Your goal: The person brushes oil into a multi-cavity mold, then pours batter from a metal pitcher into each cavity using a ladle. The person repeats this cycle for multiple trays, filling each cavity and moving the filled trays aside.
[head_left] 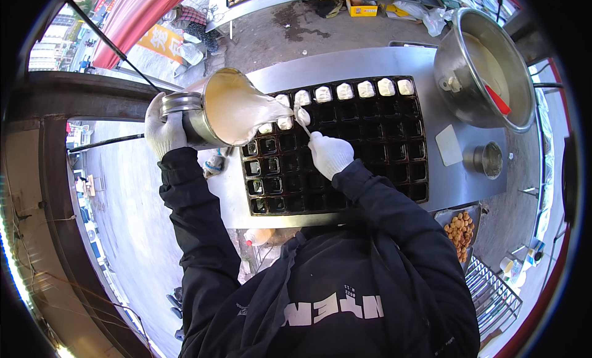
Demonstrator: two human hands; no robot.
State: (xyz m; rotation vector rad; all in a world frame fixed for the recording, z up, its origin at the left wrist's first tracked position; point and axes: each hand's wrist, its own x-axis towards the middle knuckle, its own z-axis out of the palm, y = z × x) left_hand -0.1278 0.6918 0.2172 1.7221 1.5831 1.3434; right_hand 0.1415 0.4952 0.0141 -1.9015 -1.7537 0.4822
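My left hand [165,129], in a white knit glove, grips the handle of a metal pitcher [192,131]. The pitcher is tilted to the right, and pale batter [240,110] reaches its spout. In my gloved right hand [330,154] is a thin utensil [306,127], its end coated with batter beside the spout. Below both lies a dark baking mould tray [342,145] of square cups. White batter [344,92] fills the far row of cups, and a few cups in the second row at the left hold some too. Many nearer cups look dark and glossy.
A large steel bowl [444,80] with batter and a red scraper [497,100] stands at the right of the metal table [444,182]. Near it are a white flat scraper [448,145] and a small metal cup [489,160]. A tray of browned pieces [460,233] sits lower right. Another person [194,23] is far left.
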